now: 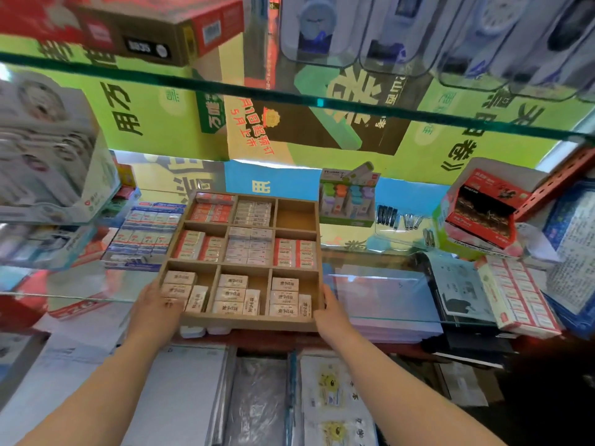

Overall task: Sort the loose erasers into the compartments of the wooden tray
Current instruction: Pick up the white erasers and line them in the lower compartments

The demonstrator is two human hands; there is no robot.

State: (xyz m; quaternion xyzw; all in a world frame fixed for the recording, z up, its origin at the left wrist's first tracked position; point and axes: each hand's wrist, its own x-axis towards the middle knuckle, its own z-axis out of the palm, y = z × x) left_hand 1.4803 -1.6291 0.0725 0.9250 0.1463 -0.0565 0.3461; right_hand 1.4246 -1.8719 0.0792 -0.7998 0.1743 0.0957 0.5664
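Sorting is judged nearly done: wooden tray (248, 323) is grasped at its near corners by left grip (154, 304) and right grip (331, 312); far-right compartment (296, 215) unfilled. Level slide needed next.

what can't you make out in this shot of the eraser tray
Head view throughout:
- Left hand: it covers the wooden tray's near-left corner, so its grip and what lies beneath are hidden.
- Right hand: at the tray's right wall; whether fingers curl under is hidden by the tray.
- Eraser wrappers: print too small and blurred to read.
- White objects under the tray's front edge: mostly hidden by the tray.
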